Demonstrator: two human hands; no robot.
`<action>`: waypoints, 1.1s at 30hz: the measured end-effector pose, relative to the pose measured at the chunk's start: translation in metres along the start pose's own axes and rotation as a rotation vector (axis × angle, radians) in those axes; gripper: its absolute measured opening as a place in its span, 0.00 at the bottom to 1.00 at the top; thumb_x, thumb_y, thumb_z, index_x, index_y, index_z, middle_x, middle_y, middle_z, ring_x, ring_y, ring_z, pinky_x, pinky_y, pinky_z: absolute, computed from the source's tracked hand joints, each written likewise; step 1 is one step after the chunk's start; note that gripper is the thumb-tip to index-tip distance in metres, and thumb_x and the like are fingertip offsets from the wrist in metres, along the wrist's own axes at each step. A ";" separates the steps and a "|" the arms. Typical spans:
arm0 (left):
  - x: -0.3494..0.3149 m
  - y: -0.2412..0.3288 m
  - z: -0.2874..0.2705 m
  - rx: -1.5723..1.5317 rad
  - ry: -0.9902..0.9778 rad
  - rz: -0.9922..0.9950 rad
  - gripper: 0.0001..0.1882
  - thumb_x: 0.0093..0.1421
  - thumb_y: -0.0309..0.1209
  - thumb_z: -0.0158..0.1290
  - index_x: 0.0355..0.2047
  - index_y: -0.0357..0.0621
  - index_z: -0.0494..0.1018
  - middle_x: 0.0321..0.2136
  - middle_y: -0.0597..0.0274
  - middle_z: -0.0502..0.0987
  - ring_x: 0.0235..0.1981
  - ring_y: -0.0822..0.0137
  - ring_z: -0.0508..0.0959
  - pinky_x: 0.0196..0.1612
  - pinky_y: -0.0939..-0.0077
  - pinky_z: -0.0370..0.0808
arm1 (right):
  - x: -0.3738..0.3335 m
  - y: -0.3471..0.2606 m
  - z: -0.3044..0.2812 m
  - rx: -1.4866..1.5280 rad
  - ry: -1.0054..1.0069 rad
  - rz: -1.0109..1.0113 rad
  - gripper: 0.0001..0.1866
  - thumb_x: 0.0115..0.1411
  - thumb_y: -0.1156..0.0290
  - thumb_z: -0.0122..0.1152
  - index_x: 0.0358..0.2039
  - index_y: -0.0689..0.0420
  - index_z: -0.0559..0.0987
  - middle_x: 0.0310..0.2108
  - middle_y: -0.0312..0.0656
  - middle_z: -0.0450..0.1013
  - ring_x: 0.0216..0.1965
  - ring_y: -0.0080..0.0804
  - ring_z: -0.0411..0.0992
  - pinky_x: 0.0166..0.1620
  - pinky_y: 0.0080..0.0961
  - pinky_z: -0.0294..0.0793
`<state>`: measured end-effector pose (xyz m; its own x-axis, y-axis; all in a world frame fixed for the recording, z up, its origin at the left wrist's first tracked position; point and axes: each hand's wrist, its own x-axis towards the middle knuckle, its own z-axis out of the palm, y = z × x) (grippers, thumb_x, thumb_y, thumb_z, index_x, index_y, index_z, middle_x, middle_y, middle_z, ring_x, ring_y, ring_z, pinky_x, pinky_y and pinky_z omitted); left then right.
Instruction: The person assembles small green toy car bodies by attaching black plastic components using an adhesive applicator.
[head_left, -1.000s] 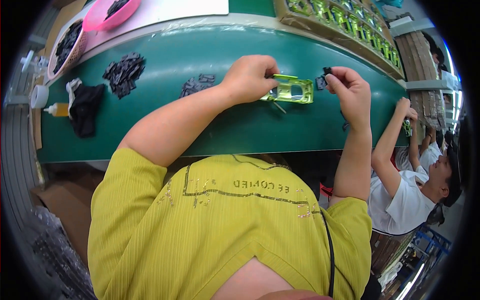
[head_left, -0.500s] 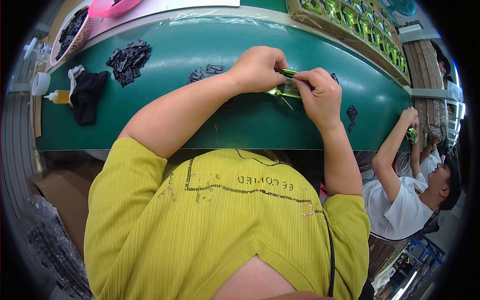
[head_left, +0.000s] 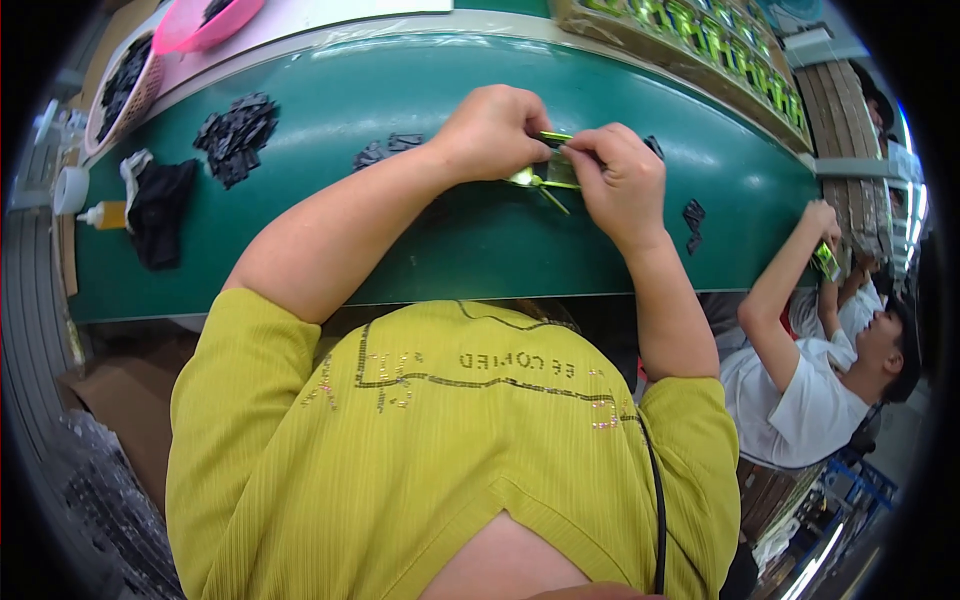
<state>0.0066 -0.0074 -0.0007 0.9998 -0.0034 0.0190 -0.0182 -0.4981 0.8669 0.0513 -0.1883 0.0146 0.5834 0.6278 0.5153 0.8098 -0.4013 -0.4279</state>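
Both my hands meet above the green tabletop (head_left: 480,260), around a shiny lime-green plastic part (head_left: 545,184) with thin prongs. My left hand (head_left: 494,132) pinches its left side between thumb and fingers. On the other side my right hand (head_left: 622,182) has its thumb and forefinger closed at the part's upper edge. Between the fingertips shows a clear or greyish middle; its details are too small to make out. A small heap of flat black pieces (head_left: 372,155) lies by my left wrist, partly behind the forearm. More black pieces (head_left: 693,224) lie right of my right hand.
A larger black heap (head_left: 236,138) sits at the left, near a black cloth (head_left: 162,212), an amber bottle (head_left: 104,215) and a white tape roll (head_left: 70,190). Baskets stand far left, including a pink one (head_left: 212,28). A box of green parts (head_left: 690,45) borders the back right. A co-worker (head_left: 800,390) sits right.
The whole view has shifted slightly, so the table's things appear farther left. My hands keep their hold on the green part with little visible change. The co-worker's hands have moved slightly.
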 end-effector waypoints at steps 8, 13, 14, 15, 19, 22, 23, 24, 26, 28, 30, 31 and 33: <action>-0.005 0.006 -0.003 -0.011 -0.014 -0.046 0.12 0.48 0.28 0.62 0.32 0.36 0.77 0.26 0.57 0.79 0.27 0.69 0.77 0.32 0.75 0.74 | -0.013 0.025 -0.041 0.060 0.226 0.381 0.03 0.51 0.73 0.64 0.27 0.57 0.80 0.25 0.42 0.74 0.28 0.36 0.74 0.33 0.26 0.73; -0.005 -0.004 0.001 -0.067 -0.011 -0.098 0.10 0.51 0.26 0.62 0.32 0.36 0.76 0.24 0.63 0.78 0.25 0.76 0.74 0.29 0.80 0.72 | -0.037 0.066 -0.050 -0.230 0.226 0.245 0.06 0.55 0.71 0.64 0.30 0.61 0.81 0.25 0.35 0.75 0.26 0.20 0.72 0.31 0.18 0.71; -0.004 -0.005 0.002 -0.064 -0.008 -0.075 0.08 0.52 0.25 0.61 0.31 0.36 0.75 0.24 0.65 0.77 0.25 0.78 0.74 0.29 0.81 0.71 | -0.044 0.067 -0.059 -0.134 0.248 0.380 0.07 0.55 0.70 0.63 0.31 0.60 0.81 0.27 0.39 0.77 0.28 0.25 0.74 0.33 0.21 0.72; -0.004 -0.003 0.003 -0.064 -0.017 -0.074 0.08 0.52 0.25 0.61 0.31 0.36 0.75 0.24 0.65 0.77 0.25 0.78 0.74 0.29 0.81 0.71 | -0.052 0.066 -0.070 -0.035 0.268 0.513 0.07 0.54 0.70 0.63 0.32 0.58 0.81 0.29 0.42 0.78 0.29 0.29 0.76 0.35 0.24 0.74; -0.005 0.004 0.003 -0.096 -0.031 -0.101 0.08 0.52 0.25 0.60 0.31 0.36 0.75 0.24 0.65 0.77 0.25 0.77 0.74 0.29 0.82 0.71 | -0.088 0.069 -0.119 -0.059 0.171 0.792 0.11 0.54 0.68 0.64 0.33 0.62 0.80 0.26 0.42 0.77 0.28 0.27 0.75 0.35 0.24 0.73; -0.004 0.003 0.004 -0.091 -0.031 -0.112 0.08 0.52 0.25 0.60 0.32 0.36 0.75 0.24 0.65 0.77 0.25 0.78 0.74 0.29 0.82 0.71 | -0.104 0.054 -0.115 -0.228 -0.001 0.880 0.14 0.53 0.64 0.64 0.34 0.62 0.79 0.29 0.44 0.76 0.30 0.32 0.75 0.37 0.27 0.73; -0.004 0.002 0.004 -0.092 -0.026 -0.102 0.08 0.52 0.25 0.60 0.32 0.37 0.75 0.24 0.66 0.77 0.25 0.78 0.73 0.29 0.82 0.71 | -0.107 0.046 -0.110 -0.351 -0.018 0.788 0.16 0.53 0.62 0.64 0.35 0.62 0.79 0.30 0.46 0.74 0.32 0.39 0.74 0.38 0.31 0.73; -0.004 0.001 0.005 -0.092 -0.018 -0.092 0.08 0.52 0.25 0.61 0.32 0.37 0.75 0.24 0.66 0.77 0.25 0.78 0.73 0.29 0.82 0.71 | -0.112 0.045 -0.107 -0.404 -0.011 0.707 0.14 0.54 0.63 0.63 0.34 0.61 0.79 0.30 0.47 0.73 0.32 0.41 0.73 0.37 0.33 0.73; -0.006 0.000 0.005 -0.095 -0.016 -0.081 0.08 0.52 0.25 0.61 0.32 0.37 0.75 0.24 0.66 0.77 0.25 0.78 0.73 0.29 0.82 0.71 | -0.122 0.046 -0.101 -0.454 -0.004 0.626 0.13 0.54 0.64 0.62 0.33 0.61 0.79 0.29 0.47 0.72 0.32 0.43 0.73 0.37 0.34 0.72; -0.008 0.000 0.005 -0.098 -0.008 -0.074 0.08 0.52 0.25 0.61 0.32 0.37 0.75 0.24 0.67 0.77 0.25 0.78 0.73 0.29 0.82 0.71 | -0.128 0.048 -0.100 -0.538 0.037 0.467 0.09 0.57 0.68 0.58 0.32 0.61 0.79 0.28 0.48 0.71 0.32 0.46 0.71 0.36 0.37 0.71; -0.009 -0.003 0.003 -0.101 0.005 -0.067 0.09 0.52 0.26 0.61 0.33 0.37 0.75 0.24 0.66 0.77 0.25 0.77 0.74 0.29 0.81 0.72 | -0.127 0.047 -0.101 -0.509 0.031 0.469 0.09 0.58 0.69 0.56 0.32 0.61 0.79 0.28 0.48 0.71 0.32 0.47 0.71 0.36 0.37 0.71; -0.009 -0.004 0.003 -0.099 0.015 -0.075 0.09 0.52 0.26 0.61 0.33 0.37 0.75 0.24 0.66 0.77 0.25 0.77 0.74 0.29 0.81 0.72 | -0.126 0.047 -0.101 -0.482 0.026 0.472 0.09 0.60 0.70 0.54 0.32 0.61 0.79 0.28 0.49 0.71 0.33 0.47 0.71 0.37 0.36 0.71; -0.009 -0.003 0.002 -0.016 0.025 -0.065 0.10 0.51 0.27 0.61 0.33 0.36 0.75 0.25 0.64 0.77 0.26 0.76 0.75 0.29 0.80 0.73 | -0.127 0.054 -0.102 -0.275 0.040 0.557 0.11 0.62 0.69 0.51 0.33 0.63 0.78 0.28 0.49 0.70 0.30 0.46 0.70 0.35 0.34 0.70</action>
<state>-0.0023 -0.0073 -0.0048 0.9984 0.0505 -0.0253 0.0465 -0.4829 0.8744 0.0276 -0.3581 0.0021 0.9205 0.2510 0.2993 0.3661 -0.8218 -0.4367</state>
